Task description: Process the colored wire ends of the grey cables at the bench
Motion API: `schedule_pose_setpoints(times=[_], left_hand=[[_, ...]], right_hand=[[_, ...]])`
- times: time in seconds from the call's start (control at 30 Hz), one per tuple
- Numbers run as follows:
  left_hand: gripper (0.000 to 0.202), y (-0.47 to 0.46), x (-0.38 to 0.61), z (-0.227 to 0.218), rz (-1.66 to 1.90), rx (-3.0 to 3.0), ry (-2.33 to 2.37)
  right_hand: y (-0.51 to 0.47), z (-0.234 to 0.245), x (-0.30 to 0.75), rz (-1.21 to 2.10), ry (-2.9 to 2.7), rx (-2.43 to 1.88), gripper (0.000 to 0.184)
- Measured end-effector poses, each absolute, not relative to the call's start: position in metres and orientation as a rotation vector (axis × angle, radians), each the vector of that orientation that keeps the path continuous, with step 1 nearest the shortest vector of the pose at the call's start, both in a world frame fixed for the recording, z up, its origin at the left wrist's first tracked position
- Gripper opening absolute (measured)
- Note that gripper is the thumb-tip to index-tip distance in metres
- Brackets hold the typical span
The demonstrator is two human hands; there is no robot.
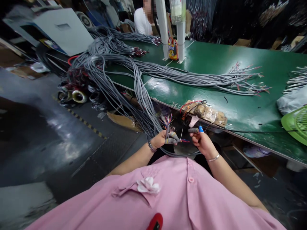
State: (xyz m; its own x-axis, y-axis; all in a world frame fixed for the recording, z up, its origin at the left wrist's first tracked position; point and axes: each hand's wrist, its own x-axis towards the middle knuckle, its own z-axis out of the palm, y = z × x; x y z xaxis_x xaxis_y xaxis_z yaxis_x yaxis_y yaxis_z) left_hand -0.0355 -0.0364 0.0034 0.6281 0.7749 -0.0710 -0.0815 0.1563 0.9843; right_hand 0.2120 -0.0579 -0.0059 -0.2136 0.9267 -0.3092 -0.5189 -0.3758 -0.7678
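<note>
My left hand point(161, 139) is closed around the end of a grey cable point(168, 130), with grey covers on some fingertips. Thin coloured wires point(167, 119) fan out above that hand. Another stripped end with red and blue wires point(184, 140) points from its fingertips toward the right. My right hand point(202, 142) is a short gap away, its fingers curled together. It wears a grey fingertip cover and a blue one point(200, 128). Whatever it pinches, if anything, is too small to make out.
Long bundles of grey cables point(177, 76) lie across the green table point(240, 57) and hang over its edge. A taped block point(211, 114) sits at the front edge. A green fan point(296, 123) stands at right. A person in white point(142, 20) is behind.
</note>
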Motion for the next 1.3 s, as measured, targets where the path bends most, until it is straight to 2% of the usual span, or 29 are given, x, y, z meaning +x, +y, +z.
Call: schedule_pose_setpoints(times=[0.17,0.3,0.43,0.57,0.73,0.9,1.03,1.17,1.3], left_hand=[[0.041,-0.04,-0.036,0.009,0.591,1.262,0.67],[0.046,-0.045,-0.03,0.009,0.44,1.311,0.71],[0.043,-0.05,-0.024,0.007,0.409,1.405,0.766],[0.044,-0.052,-0.026,0.008,0.456,1.354,0.73],[0.043,-0.053,-0.033,0.01,0.716,1.173,0.749],[0.041,-0.057,-0.03,0.009,0.733,1.141,0.729],[0.041,-0.055,-0.033,0.007,0.748,1.12,0.729],[0.043,-0.049,-0.041,0.005,0.863,1.049,0.718],[0.044,-0.047,-0.047,0.005,0.875,1.021,0.691]], right_hand=[[-0.071,0.002,0.209,1.672,-0.933,-1.109,0.038],[-0.08,0.014,0.198,1.617,-1.181,-1.012,0.036],[-0.086,0.02,0.184,1.571,-1.218,-0.892,0.031],[-0.088,0.022,0.181,1.486,-1.143,-0.987,0.022],[-0.088,0.02,0.182,1.769,-0.812,-0.979,0.025],[-0.083,0.018,0.176,2.04,-0.699,-0.961,0.029],[-0.08,0.017,0.174,1.79,-0.871,-1.188,0.03],[-0.082,0.018,0.176,1.602,-0.979,-1.097,0.029],[-0.083,0.024,0.172,1.596,-1.179,-0.902,0.057]])
